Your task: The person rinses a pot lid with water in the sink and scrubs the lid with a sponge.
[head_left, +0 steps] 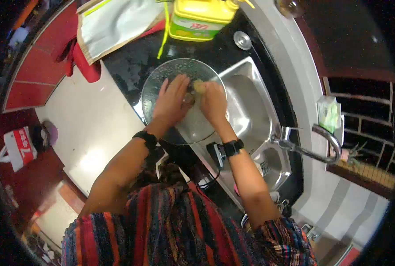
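A round, clear glass lid (193,128), wet with droplets, lies across the black counter and the near rim of the sink. My left hand (173,99) rests on the glass with its fingers stretched out. Beside its thumb shows a dark round knob (188,101), partly covered. My right hand (214,103) is closed around a small yellowish sponge (199,86) over the right half of the lid. Only one end of the sponge sticks out from the fingers. Black bands sit on both wrists.
A steel double sink (253,99) with a curved faucet (332,148) is at the right. A yellow detergent jug (202,20) stands behind the lid, with a metal sink strainer (242,40) nearby. A white counter (89,128) and red gloves (84,64) are at the left.
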